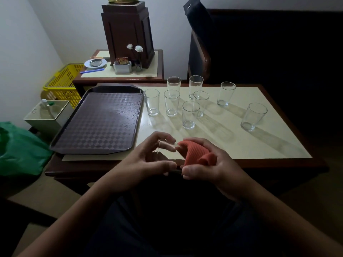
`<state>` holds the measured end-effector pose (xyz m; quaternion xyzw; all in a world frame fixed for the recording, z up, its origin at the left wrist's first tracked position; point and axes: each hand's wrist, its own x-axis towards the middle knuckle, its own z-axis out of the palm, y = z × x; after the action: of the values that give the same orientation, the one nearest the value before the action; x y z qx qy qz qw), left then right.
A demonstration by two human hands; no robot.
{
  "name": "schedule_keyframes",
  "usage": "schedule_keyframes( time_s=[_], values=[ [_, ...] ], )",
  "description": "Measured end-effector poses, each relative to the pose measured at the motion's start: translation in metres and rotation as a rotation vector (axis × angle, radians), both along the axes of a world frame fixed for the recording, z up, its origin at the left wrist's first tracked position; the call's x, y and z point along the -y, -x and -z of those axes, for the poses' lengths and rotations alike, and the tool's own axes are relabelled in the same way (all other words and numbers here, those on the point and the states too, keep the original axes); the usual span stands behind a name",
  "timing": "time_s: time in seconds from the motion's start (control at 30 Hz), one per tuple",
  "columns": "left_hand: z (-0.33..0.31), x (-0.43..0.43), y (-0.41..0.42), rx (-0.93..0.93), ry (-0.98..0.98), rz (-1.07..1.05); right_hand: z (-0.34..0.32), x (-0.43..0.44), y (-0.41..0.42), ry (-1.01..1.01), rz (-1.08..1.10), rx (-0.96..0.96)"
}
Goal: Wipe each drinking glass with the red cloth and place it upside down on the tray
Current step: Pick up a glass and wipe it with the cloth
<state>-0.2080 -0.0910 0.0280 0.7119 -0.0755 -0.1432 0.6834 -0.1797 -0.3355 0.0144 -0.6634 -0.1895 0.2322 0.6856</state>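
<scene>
the wiping step is in hand, on the first of the lot by the look of it. the left hand (148, 158) has its grip curled round a drinking glass (167, 145) lying sideways, hard to make out. the right hand (209, 167) grips the red cloth (196, 151), bunched against the glass's mouth. the tray (100, 121), at ten o'clock from the hands, carries no glass. eight glasses (190, 115) stand upright on the surface (241, 145) from twelve to two o'clock. next, i reckon: finish the wipe, invert the glass and carry it to the tray.
</scene>
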Motion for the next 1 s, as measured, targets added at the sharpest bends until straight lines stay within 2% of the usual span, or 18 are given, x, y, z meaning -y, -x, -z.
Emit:
schedule_keyframes(
  time_s=[0.03,0.07,0.1,0.17,0.23,0.3,0.37,0.43,0.5,0.53,0.57,0.67,0.7,0.77,0.8,0.87,0.93,1.0],
  values=[
    [0.0,0.0,0.0,0.057,-0.025,0.008,0.003,-0.001,-0.001,-0.071,-0.016,-0.11],
    [0.0,0.002,0.001,0.051,-0.016,-0.009,0.002,-0.003,0.0,-0.083,-0.023,-0.106],
    [0.0,0.006,0.0,-0.014,0.024,-0.051,0.0,-0.003,0.003,-0.008,-0.021,0.032],
    [0.003,0.012,-0.002,-0.27,0.148,-0.136,-0.001,-0.003,0.006,0.266,0.024,0.513],
    [0.005,0.013,-0.003,-0.478,0.217,-0.106,0.006,-0.004,0.005,0.36,0.054,0.919],
    [0.008,0.009,-0.003,-0.49,0.23,0.0,0.012,-0.003,0.003,0.335,0.07,0.99],
    [0.007,0.006,-0.001,-0.317,0.1,0.022,0.011,-0.002,0.002,0.248,0.128,0.713],
    [0.004,0.004,0.0,-0.084,-0.07,-0.051,0.005,-0.001,-0.001,0.064,0.064,0.19],
    [0.002,0.008,0.0,-0.015,-0.042,-0.123,0.01,-0.001,-0.006,-0.084,-0.033,-0.23],
    [0.003,0.01,-0.002,-0.061,0.0,-0.165,0.012,-0.003,-0.005,-0.095,-0.034,-0.271],
    [0.003,0.013,-0.003,-0.148,0.058,-0.206,0.012,-0.004,-0.002,-0.044,-0.022,-0.16],
    [0.008,0.017,-0.004,-0.498,0.271,-0.242,0.014,-0.005,0.003,0.322,0.089,0.718],
    [0.01,0.017,-0.004,-0.6,0.349,-0.23,0.015,-0.006,0.002,0.363,0.121,0.967],
    [0.009,0.016,-0.001,-0.723,0.476,-0.17,0.019,-0.005,0.0,0.358,0.182,1.131],
    [0.008,0.019,0.0,-0.729,0.515,-0.135,0.02,-0.004,0.0,0.339,0.216,1.078],
    [0.005,0.027,0.003,-0.663,0.536,-0.146,0.017,-0.006,0.007,0.262,0.289,0.76],
    [0.003,0.034,0.004,-0.516,0.515,-0.224,0.012,-0.012,0.013,0.084,0.323,0.386],
    [0.005,0.037,0.004,-0.334,0.46,-0.279,0.013,-0.017,0.012,-0.047,0.406,0.157]
  ],
)
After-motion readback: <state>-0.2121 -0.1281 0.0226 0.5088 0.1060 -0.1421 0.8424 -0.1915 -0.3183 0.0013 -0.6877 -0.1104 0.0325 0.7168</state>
